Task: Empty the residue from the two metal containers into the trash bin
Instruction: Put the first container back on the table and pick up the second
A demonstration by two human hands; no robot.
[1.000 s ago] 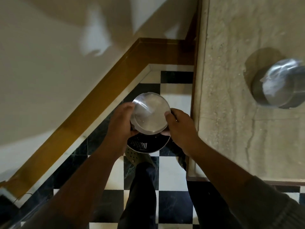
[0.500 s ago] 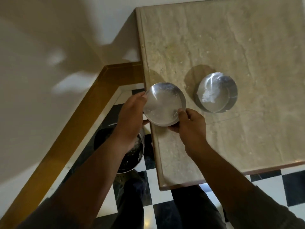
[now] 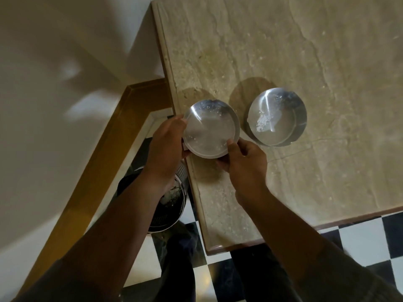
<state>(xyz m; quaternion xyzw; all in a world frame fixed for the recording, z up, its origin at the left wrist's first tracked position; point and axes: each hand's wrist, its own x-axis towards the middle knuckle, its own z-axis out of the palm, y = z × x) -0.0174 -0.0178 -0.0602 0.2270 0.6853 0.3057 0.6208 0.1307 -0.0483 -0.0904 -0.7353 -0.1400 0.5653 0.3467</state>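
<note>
- The left hand (image 3: 166, 147) gripped the left rim of the near container (image 3: 210, 129), thumb over the edge and the other digits hidden beneath it.
- The right hand (image 3: 244, 163) held the same container at its near right rim, thumb tip pressed on the lip, the remaining fingers curled under.
- This container was round, shallow and of shiny metal, its opening turned up toward the camera; only a few pale specks clung to the inside.
- It sat over the left edge of the stone table (image 3: 305, 51); whether its base touched the top or was lifted just clear could not be told.
- The second container (image 3: 277, 117) stood on the table just beside the first, to the right, with a narrow gap between them and no hand on it.
- A patch of white residue (image 3: 265, 122) lay on its floor, toward the left side.
- The bin (image 3: 172, 205) stood on the floor below the table's left edge, partly hidden by the left forearm; it was round with a metal wall and a dark interior, and some pale bits showed inside.
- The floor (image 3: 359, 238) was a black-and-white chequer, met by a brown skirting (image 3: 104, 153) along the pale wall.
- Dark trouser legs showed between the forearms at the bottom of the view.
</note>
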